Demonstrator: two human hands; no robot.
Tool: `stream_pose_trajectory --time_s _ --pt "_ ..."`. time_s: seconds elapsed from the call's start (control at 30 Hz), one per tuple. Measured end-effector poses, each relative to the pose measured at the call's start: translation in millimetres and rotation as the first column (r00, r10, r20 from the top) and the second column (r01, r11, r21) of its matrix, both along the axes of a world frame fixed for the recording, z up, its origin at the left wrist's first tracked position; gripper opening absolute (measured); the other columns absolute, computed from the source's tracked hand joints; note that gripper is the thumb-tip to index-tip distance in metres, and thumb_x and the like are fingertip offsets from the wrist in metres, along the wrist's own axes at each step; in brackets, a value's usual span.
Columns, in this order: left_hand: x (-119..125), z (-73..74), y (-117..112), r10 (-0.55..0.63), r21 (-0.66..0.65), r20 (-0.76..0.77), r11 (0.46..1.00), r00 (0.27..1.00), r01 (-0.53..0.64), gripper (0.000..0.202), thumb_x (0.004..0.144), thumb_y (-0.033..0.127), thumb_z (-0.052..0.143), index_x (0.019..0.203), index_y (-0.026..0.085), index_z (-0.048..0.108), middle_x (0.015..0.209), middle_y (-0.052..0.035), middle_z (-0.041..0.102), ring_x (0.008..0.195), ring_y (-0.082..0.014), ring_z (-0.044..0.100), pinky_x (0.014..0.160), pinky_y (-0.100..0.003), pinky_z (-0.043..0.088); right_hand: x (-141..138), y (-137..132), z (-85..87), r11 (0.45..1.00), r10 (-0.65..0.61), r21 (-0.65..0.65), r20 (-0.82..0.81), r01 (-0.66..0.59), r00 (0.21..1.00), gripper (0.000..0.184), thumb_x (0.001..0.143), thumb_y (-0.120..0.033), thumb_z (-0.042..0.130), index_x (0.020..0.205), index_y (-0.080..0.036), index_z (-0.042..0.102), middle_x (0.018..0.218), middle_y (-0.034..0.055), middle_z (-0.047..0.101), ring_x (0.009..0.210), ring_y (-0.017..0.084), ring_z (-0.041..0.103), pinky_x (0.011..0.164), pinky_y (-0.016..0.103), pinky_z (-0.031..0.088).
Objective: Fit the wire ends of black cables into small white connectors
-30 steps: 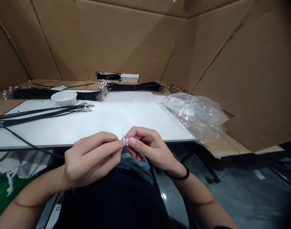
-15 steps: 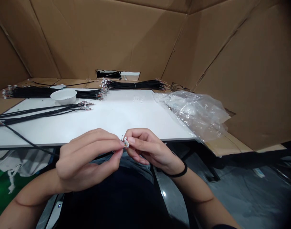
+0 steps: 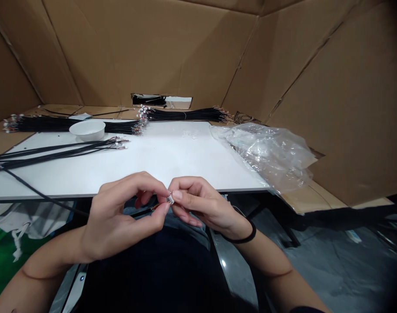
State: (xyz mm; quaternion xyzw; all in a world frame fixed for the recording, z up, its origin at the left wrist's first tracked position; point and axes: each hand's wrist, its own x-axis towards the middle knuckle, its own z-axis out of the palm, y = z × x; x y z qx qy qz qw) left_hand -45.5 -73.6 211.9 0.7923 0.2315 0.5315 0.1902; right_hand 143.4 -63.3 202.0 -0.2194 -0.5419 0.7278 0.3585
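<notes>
A small white connector (image 3: 170, 199) sits between the fingertips of both hands, just past the table's front edge. Thin coloured wires (image 3: 156, 206) run from it to a black cable (image 3: 45, 196), which passes behind my left hand and up onto the table at the left. My left hand (image 3: 127, 213) pinches the connector's near side between thumb and forefinger, its other fingers curled. My right hand (image 3: 201, 202) is closed, thumb and forefinger gripping the connector's right side; those fingertips partly hide it.
On the white table (image 3: 172, 156), loose black cables (image 3: 64, 152) lie at the left, before a cable bundle (image 3: 42, 124) and a white bowl (image 3: 87, 130). Another tied bundle (image 3: 188, 114) lies at the back. A clear plastic bag (image 3: 266, 152) is at the right. Cardboard walls (image 3: 153, 48) surround the table.
My left forefinger has bent and the fingers behind it have curled back, so the wires and connector show more plainly. My right hand has barely moved.
</notes>
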Motion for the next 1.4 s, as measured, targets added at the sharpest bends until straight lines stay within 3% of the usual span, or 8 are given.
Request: stream_pose_trajectory --time_s 0.2,0.4,0.63,0.97,1.2,1.4 --pt "3 1.5 -1 0.051 0.021 -0.001 0.999 0.999 -0.051 0.021 0.074 0.001 0.064 0.088 0.015 0.062 0.068 0.0007 0.062 0.055 -0.0076 0.051 0.049 -0.021 0.043 -1 0 -0.6 1.000 0.013 -0.009 -0.020 -0.014 1.000 0.024 0.089 -0.034 0.066 0.079 -0.012 0.060 0.052 -0.0061 0.056 0.035 0.001 0.037 0.033 0.011 0.027" --pt "2 1.9 -3 0.071 -0.044 -0.020 0.996 0.997 -0.072 0.022 0.073 0.001 0.064 0.089 0.016 0.062 0.067 0.0017 0.062 0.055 -0.0064 0.049 0.047 -0.018 0.042 -2 0 -0.4 1.000 0.005 -0.014 0.001 -0.005 1.000 0.025 0.087 -0.036 0.067 0.079 -0.013 0.060 0.051 -0.0061 0.056 0.034 0.001 0.036 0.033 0.012 0.027" --pt "0 1.6 -2 -0.023 -0.117 0.004 0.993 1.000 0.023 0.032 0.070 -0.004 0.064 0.095 0.016 0.063 0.068 0.0027 0.063 0.050 -0.0035 0.047 0.041 -0.013 0.037 -1 0 -2.8 1.000 0.012 -0.001 -0.006 -0.012 1.000 0.025 0.089 -0.034 0.065 0.076 -0.014 0.058 0.052 -0.0059 0.056 0.035 0.001 0.037 0.033 0.011 0.027" --pt "-1 4.4 -1 -0.051 -0.232 0.005 0.971 0.999 0.051 0.034 0.070 -0.005 0.062 0.095 0.017 0.063 0.068 0.0043 0.062 0.047 -0.0027 0.042 0.039 -0.012 0.036 -2 0 -2.8 0.996 -0.026 0.088 0.039 0.023 0.999 0.025 0.089 -0.036 0.066 0.078 -0.014 0.060 0.054 -0.0059 0.055 0.036 0.001 0.038 0.034 0.012 0.028" --pt "-2 2.6 -1 0.042 -0.132 -0.043 0.990 0.998 -0.047 0.027 0.077 0.004 0.067 0.100 0.015 0.062 0.076 0.0013 0.065 0.055 -0.0047 0.051 0.048 -0.015 0.046 0 -3 4.3 0.966 -0.198 0.199 0.144 0.168 0.970 0.025 0.083 -0.034 0.073 0.075 -0.014 0.060 0.053 -0.0057 0.054 0.039 0.003 0.040 0.037 0.014 0.029" --pt "-7 5.6 4 0.115 0.062 -0.250 0.993 0.961 -0.103 0.008 0.082 0.008 0.068 0.080 0.015 0.063 0.071 0.0013 0.064 0.062 -0.0063 0.055 0.059 -0.019 0.046 1 -1 5.8 0.936 -0.281 0.264 0.166 0.232 0.945 0.034 0.084 -0.045 0.069 0.073 -0.015 0.058 0.052 -0.0055 0.052 0.039 0.003 0.041 0.037 0.015 0.028"
